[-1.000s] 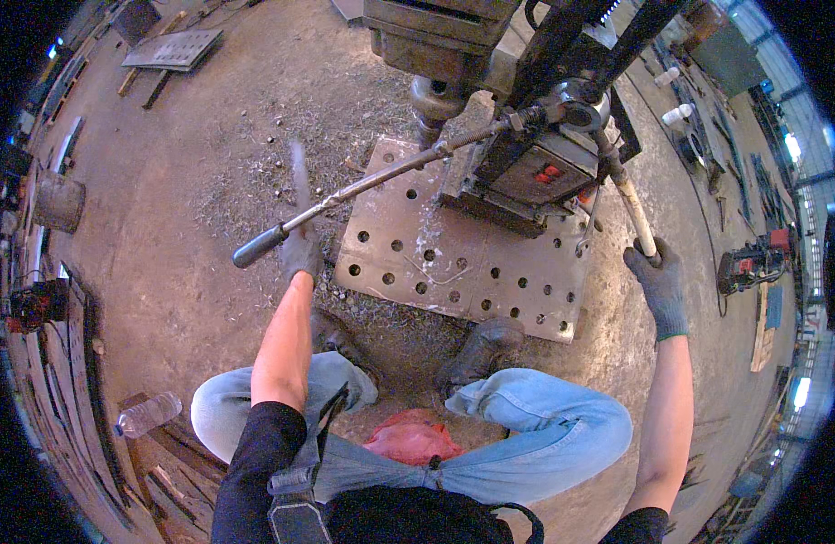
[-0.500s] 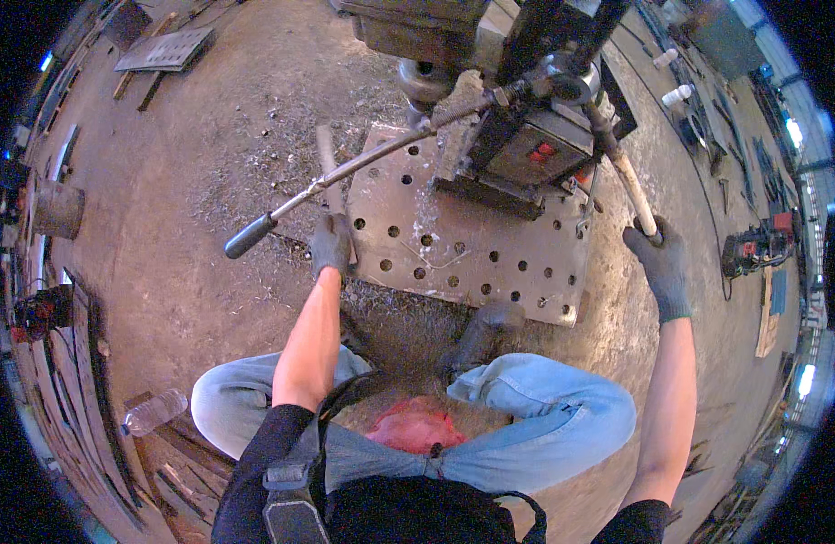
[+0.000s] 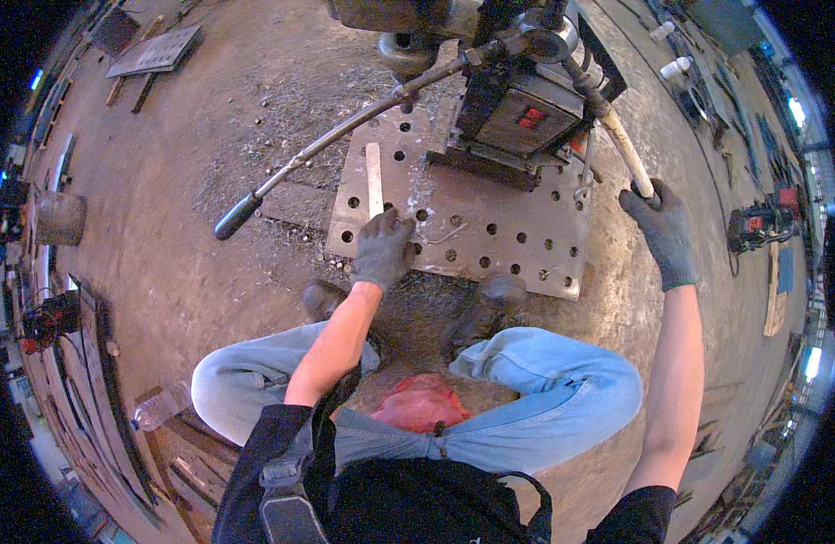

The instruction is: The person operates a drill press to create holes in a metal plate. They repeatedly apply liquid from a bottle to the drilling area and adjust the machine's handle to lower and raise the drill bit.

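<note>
My left hand (image 3: 384, 248) wears a dark grey glove and is closed around the near end of a flat metal strip (image 3: 374, 177). The strip points away from me over the left part of a steel plate (image 3: 490, 204) full of round holes; whether it touches the plate I cannot tell. On the right, my gloved right hand (image 3: 662, 234) grips the end of a pale, wrapped lever (image 3: 627, 154) on a drill press (image 3: 512, 118). Another lever (image 3: 336, 122) of the same hub slants out leftward and ends in a black grip (image 3: 238, 216). A chuck (image 3: 405, 59) hangs above the plate's far left.
Metal shavings (image 3: 272, 145) litter the floor left of the plate. A bent wire (image 3: 444, 238) lies on the plate. Beside my left knee lies a clear plastic bottle (image 3: 162, 408), and a red bag (image 3: 422, 403) sits between my legs. A red and black machine (image 3: 762, 222) stands far right.
My left hand has carried the metal strip rightward, from beside the plate's left edge to over the plate. My right hand keeps its grip on the lever. The view has shifted slightly.
</note>
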A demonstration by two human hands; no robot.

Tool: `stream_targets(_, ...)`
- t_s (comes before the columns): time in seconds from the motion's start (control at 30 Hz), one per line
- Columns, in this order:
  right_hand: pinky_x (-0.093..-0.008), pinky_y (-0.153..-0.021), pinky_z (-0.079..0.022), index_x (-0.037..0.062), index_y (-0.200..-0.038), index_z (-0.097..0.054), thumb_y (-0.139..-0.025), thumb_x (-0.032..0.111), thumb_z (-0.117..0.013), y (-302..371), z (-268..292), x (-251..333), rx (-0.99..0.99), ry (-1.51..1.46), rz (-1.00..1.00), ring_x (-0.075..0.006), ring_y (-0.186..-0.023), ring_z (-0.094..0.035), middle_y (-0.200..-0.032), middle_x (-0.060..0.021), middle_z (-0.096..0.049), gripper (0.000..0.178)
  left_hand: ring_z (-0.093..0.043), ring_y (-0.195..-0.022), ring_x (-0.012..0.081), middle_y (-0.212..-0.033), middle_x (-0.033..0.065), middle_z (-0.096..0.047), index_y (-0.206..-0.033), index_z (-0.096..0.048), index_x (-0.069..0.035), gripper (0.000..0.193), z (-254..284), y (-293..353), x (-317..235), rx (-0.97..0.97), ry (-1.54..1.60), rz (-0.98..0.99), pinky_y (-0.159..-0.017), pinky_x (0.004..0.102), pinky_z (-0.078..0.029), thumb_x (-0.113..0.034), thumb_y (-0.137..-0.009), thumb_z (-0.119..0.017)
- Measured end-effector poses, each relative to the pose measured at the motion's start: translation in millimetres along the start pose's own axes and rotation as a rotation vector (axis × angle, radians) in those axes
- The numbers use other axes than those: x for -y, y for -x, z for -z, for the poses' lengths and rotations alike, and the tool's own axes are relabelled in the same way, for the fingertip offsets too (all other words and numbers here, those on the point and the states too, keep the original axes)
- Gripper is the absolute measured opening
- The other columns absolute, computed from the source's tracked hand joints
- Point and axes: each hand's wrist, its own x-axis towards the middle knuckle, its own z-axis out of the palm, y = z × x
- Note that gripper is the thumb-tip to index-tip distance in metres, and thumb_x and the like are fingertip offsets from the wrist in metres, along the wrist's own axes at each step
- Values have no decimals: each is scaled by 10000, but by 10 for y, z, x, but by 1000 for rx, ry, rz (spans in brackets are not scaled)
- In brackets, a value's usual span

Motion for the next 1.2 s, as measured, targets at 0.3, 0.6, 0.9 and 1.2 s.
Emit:
stream_targets(0.3, -315, -721, -509, -32, -1109, -633, -803, 281, -782, -136, -53, -299, -15, -103, 87, -163, -830, -624, -930, -108, -689, 463, -649, -993, 336, -1040, 172, -672, -1210, -611, -114, 339, -234, -501, 160, 123, 352, 250, -949, 458, -466, -276, -915, -573)
stream_targets(0.6, -289, -690, -510, -30, -1091, -630, -813, 227, -783, -87, -34, -57, 30, -94, 0, -122, -796, -604, -902, -71, -666, 409, -595, -1162, 356, -1252, 193, -630, -1314, -531, -37, 442, 15, -1161, 776, -85, 601, 454, -974, 435, -462, -303, -963, -555)
stream_targets(0.9, -273, -674, -501, -27, -1113, -617, -833, 177, -772, -56, -26, -10, 54, -157, -39, -100, -775, -585, -883, -43, -653, 380, -616, -1097, 410, -1164, 213, -663, -1277, -620, -162, 477, -31, -1587, 777, 32, 435, 512, -922, 476, -485, -488, -942, -527)
stream_targets(1.2, -265, -681, -511, -20, -1136, -608, -824, 192, -787, -67, -21, -60, 52, -127, -72, -103, -791, -616, -886, -51, -676, 417, -613, -1088, 428, -1151, 244, -656, -1274, -604, -162, 525, 251, -1655, 632, 179, 476, 494, -916, 493, -481, -554, -955, -460)
